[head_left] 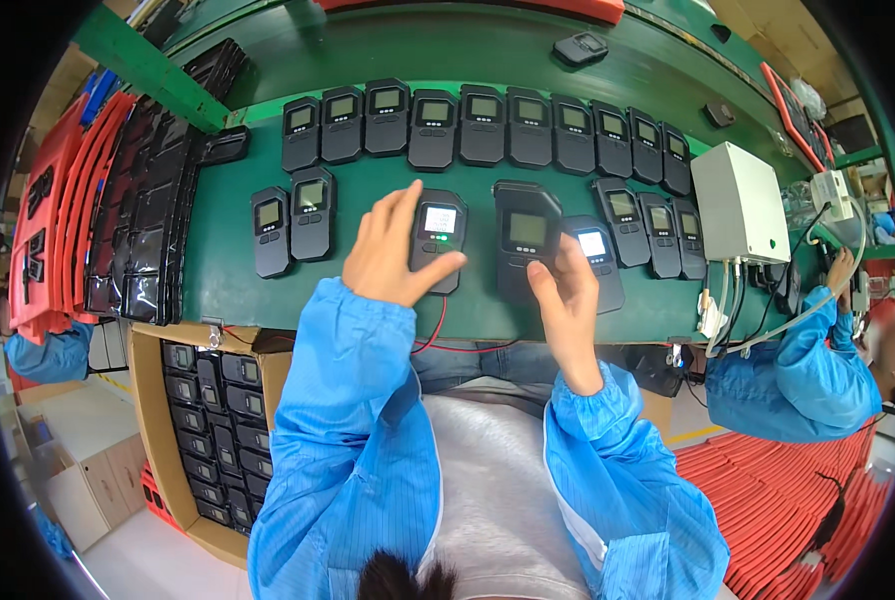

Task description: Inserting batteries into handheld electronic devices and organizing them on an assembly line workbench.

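My left hand (388,252) lies at the left side of a black handheld meter (436,238) with a lit screen and a green light. Its fingers are stretched out and its thumb reaches over the meter's lower part. A red wire (438,325) runs from under that meter to the table's front edge. My right hand (571,318) grips another black handheld device (526,230), its screen dark, thumb on the lower front. That device looks lifted and slightly blurred. Just right of it, partly behind my fingers, lies a third device (606,285) with a lit screen.
Several like devices stand in a far row (483,125), with more at left (313,215) and right (658,235). A white box (736,205) with cables sits at right. Black trays (153,200), a filled carton (148,420) and a co-worker's blue sleeve (818,370) flank me.
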Tool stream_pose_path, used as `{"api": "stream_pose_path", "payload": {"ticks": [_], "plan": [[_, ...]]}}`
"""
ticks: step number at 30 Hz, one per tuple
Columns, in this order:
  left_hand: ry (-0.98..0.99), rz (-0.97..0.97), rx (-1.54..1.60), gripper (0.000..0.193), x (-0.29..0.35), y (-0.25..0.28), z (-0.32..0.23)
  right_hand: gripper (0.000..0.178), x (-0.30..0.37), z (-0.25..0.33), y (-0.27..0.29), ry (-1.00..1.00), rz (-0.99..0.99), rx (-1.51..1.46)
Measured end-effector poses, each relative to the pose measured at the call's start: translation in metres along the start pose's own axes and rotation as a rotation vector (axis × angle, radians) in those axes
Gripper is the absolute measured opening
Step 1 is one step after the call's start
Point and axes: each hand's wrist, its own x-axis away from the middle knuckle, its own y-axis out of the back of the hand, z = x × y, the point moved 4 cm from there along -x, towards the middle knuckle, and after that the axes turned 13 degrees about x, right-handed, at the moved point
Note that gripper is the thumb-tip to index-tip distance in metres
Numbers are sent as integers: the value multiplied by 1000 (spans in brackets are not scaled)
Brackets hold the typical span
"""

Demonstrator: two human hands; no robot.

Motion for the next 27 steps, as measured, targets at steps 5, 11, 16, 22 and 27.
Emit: {"api": "stream_pose_path", "payload": {"ticks": [5, 11, 16, 22, 27], "plan": [[-99, -50, -149, 102, 4, -18, -17, 35, -2, -6, -1, -2, -41, 21], [-24, -66, -166, 100, 25, -22, -6, 36, -1, -5, -1, -53, -43, 107], [-14, -61, 94, 88, 23, -5, 4, 39, 3, 6, -1, -16, -5, 292], [-124, -144, 266, 79, 33, 5, -7, 45, 2, -1, -5, 64, -69, 353], [-242, -194, 697, 74, 40, -2, -34, 48, 2, 32, -7, 329, -115, 701]]}}
